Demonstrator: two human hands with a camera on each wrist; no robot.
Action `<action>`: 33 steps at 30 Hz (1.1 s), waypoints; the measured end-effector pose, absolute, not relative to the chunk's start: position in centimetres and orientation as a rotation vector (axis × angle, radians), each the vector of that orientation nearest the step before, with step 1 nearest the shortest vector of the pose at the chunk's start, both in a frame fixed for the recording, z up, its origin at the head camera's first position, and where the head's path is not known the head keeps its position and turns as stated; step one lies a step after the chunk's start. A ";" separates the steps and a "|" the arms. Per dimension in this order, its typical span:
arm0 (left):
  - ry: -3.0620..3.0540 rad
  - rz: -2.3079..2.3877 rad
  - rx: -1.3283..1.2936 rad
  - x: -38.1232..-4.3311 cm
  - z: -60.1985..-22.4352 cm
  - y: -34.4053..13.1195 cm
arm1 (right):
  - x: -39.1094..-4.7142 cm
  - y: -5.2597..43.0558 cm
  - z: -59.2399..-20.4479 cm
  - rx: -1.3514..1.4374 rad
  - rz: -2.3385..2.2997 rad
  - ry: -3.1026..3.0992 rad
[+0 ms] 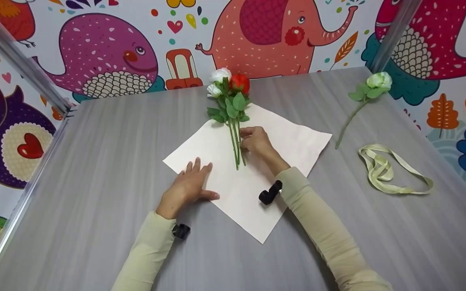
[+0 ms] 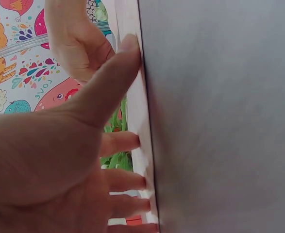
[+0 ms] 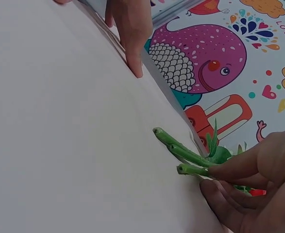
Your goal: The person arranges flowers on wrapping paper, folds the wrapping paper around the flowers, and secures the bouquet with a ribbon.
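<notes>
A small bunch of white and red roses [image 1: 233, 107] with green leaves lies on a sheet of pale pink wrapping paper [image 1: 241, 194], blooms past its far corner. My right hand [image 1: 257, 141] pinches the green stems [image 3: 188, 156] between thumb and fingers; several cut ends stick out toward the wrist camera. Spread flat, my left hand [image 1: 190, 184] rests on the paper's left edge, with the fingertips on the sheet. In the left wrist view the left thumb [image 2: 115, 68] presses along that same edge.
At the right lies a single greenish-white rose [image 1: 378, 82] with a long stem. Nearer me is a loosely looped pale green ribbon [image 1: 382, 171]. The grey table [image 1: 103, 161] is bordered by walls with cartoon animals [image 1: 107, 52] and metal corner posts.
</notes>
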State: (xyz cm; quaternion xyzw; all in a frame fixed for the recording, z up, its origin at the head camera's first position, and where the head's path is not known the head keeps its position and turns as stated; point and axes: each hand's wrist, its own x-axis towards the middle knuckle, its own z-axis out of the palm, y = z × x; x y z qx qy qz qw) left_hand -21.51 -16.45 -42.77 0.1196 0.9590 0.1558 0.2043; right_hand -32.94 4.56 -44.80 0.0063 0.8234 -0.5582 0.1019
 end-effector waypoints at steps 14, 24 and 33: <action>2.663 0.434 0.344 -21.6 -42.7 -16.0 | -32.9 5.7 -44.4 0.092 -1.725 2.350; 2.655 0.445 0.332 -21.8 -42.7 -16.1 | -32.7 6.7 -43.0 0.157 -1.840 2.321; 2.653 0.467 0.324 -21.6 -42.8 -16.5 | -33.0 8.1 -41.9 0.211 -1.922 2.373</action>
